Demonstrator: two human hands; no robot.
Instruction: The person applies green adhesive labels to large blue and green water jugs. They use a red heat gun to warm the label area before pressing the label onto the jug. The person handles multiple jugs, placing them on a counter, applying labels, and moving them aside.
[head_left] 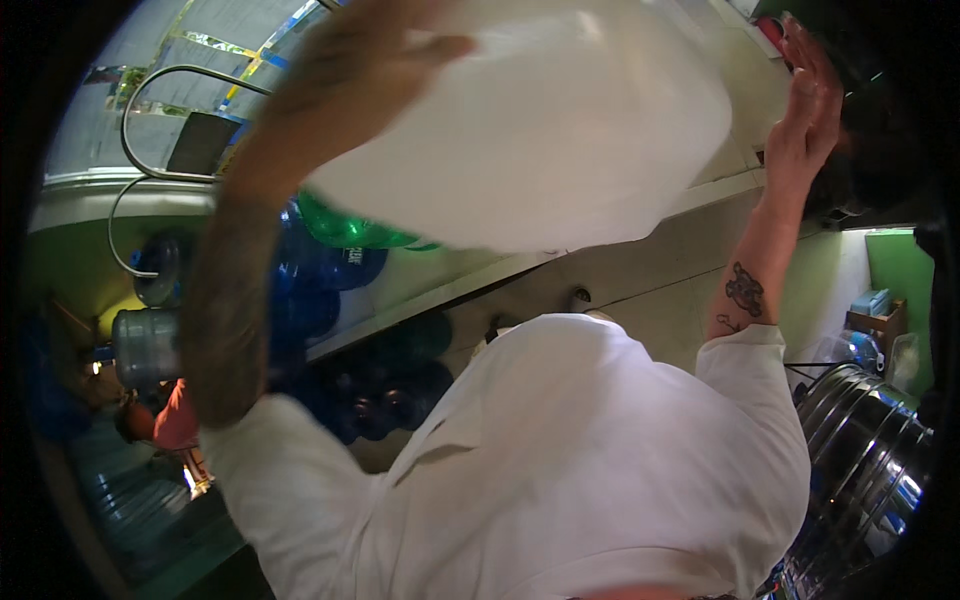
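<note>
Green wall (905, 270) far right, pale counter (745, 145) ahead. White plastic (560, 140) sits between the hands, above the counter; steadying it looks like the present step. Left hand (395, 65) blurs, fingers: can't tell; right hand (808, 105): fingers straight, nearly together. Next move likely calls for controlling the plastic's edge.

- A large white bag (560, 130), translucent and smooth.
- The left hand (415, 60), blurred, over the bag's upper left; contact cannot be told.
- The right hand (810, 105), fingers extended, right of the bag and apart from it.
- A green bottle (345, 222) just beside the bag's lower left edge.
- A clear jug (148, 345) well left of the bag.
- A white shirt (600, 440) below the bag.
</note>
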